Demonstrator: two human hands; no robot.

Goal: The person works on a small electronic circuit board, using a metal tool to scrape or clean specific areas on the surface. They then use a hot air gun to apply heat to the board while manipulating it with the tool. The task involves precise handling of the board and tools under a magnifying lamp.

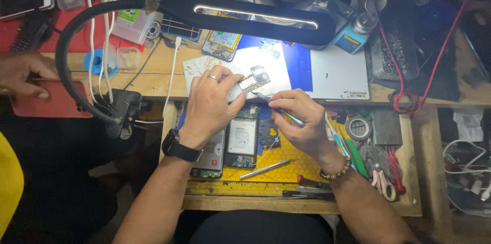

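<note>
My left hand (210,103), with a ring and a black wristwatch, pinches a small phone circuit board (254,81) above the lit bench edge. My right hand (300,121), wearing a bead bracelet, grips a slim metal tool (280,110) like a pen. Its tip touches the lower right corner of the board. Below the hands an opened phone with a white battery (241,142) lies in a yellow-lined drawer (302,164). A second opened phone (208,159) lies partly under my left wrist.
A black gooseneck lamp (255,16) arches over the bench. Another person's hand (23,72) rests on a red phone at far left. Tweezers (264,169), tape rolls (358,129), pliers and screwdrivers fill the drawer. A white-and-blue mat (337,72) lies behind the hands.
</note>
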